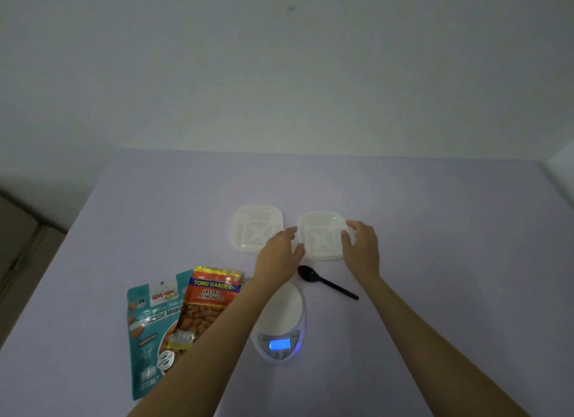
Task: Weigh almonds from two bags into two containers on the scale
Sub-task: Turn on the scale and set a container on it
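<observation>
While left hand (276,255) and right hand (362,248) grip one container (321,231), a bag (211,298) reads — "TONG GARDEN".

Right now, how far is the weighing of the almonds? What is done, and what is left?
Done: only setup; the scale is on, its display lit. In hand: the left hand and right hand hold the right container by its sides. Left: no almonds show in it or in the left container; the teal bag, orange bag and black spoon lie unheld, so all weighing remains.
</observation>
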